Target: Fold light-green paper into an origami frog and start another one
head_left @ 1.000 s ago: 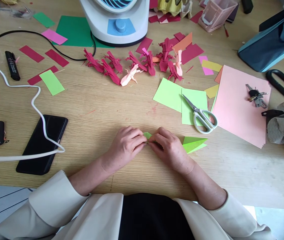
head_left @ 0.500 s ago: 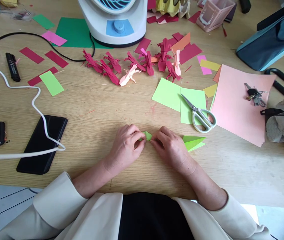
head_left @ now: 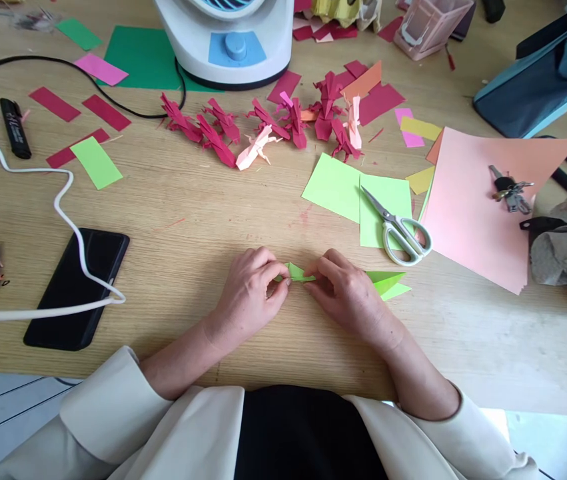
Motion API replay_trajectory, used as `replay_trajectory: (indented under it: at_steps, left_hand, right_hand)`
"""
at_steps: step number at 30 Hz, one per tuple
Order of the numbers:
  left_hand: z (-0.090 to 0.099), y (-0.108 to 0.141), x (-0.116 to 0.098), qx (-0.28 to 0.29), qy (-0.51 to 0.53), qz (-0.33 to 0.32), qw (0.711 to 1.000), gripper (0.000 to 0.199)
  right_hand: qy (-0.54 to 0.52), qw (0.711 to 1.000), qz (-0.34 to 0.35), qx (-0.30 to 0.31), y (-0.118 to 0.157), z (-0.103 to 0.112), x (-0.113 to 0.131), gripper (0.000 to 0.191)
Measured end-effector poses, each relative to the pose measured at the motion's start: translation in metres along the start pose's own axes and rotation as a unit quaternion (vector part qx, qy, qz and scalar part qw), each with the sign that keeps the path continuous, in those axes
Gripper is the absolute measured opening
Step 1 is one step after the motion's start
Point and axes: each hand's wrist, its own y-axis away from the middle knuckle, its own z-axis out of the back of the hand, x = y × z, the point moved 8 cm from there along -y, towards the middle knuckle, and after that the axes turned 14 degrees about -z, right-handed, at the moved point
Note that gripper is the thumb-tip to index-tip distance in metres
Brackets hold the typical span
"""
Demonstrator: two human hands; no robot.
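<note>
Between my two hands is a small piece of folded light-green paper (head_left: pixel 295 273), low over the wooden table. My left hand (head_left: pixel 252 288) pinches its left end between thumb and fingertips. My right hand (head_left: pixel 347 293) has thumb and fingers closed at its right end; the fingers hide part of it. Just right of my right hand lies another folded green paper (head_left: pixel 387 283), its left part hidden by the hand. Beyond it, white-handled scissors (head_left: pixel 397 230) rest on flat light-green sheets (head_left: pixel 339 187).
Folded red and pink paper figures (head_left: pixel 258 143) lie in a row before a white fan base (head_left: pixel 228 50). Keys (head_left: pixel 509 190) sit on a pink paper stack (head_left: pixel 473 227) at right. A phone (head_left: pixel 77 290), white cable (head_left: pixel 76 233) and black marker (head_left: pixel 14 129) are at left.
My right hand has shifted slightly right, away from my left, and more of the green paper shows between them. The view has moved a little, and a corner of the pink stack appears spread.
</note>
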Motion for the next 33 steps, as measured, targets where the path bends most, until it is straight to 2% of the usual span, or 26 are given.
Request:
replay_trajectory:
  at_steps: [4, 9, 12, 18, 28, 33]
  left_hand:
    - [-0.001, 0.001, 0.001, 0.007, 0.002, -0.004, 1.000, 0.007]
    - [-0.001, 0.001, 0.001, 0.012, 0.005, -0.011, 1.000, 0.006]
    - [-0.001, 0.001, 0.000, 0.012, 0.008, -0.013, 1.000, 0.006]
    - [-0.002, 0.001, 0.002, 0.013, 0.024, 0.011, 1.000, 0.010]
    - [-0.003, 0.000, 0.004, 0.010, 0.015, 0.027, 0.999, 0.010]
    - [-0.005, -0.003, 0.003, 0.019, -0.023, 0.035, 0.999, 0.011]
  right_hand:
    - [0.033, 0.999, 0.009, -0.042, 0.000, -0.008, 0.005, 0.001]
    - [0.058, 0.996, 0.000, -0.067, 0.000, -0.013, 0.006, 0.007]
    - [0.069, 0.996, 0.000, -0.059, -0.001, -0.013, 0.005, 0.008]
    - [0.024, 0.999, 0.004, -0.021, -0.001, -0.009, 0.000, 0.009]
    - [0.092, 0.994, -0.051, -0.037, 0.000, -0.007, 0.001, 0.011]
    - [0.105, 0.992, -0.067, -0.028, -0.001, -0.007, 0.001, 0.012]
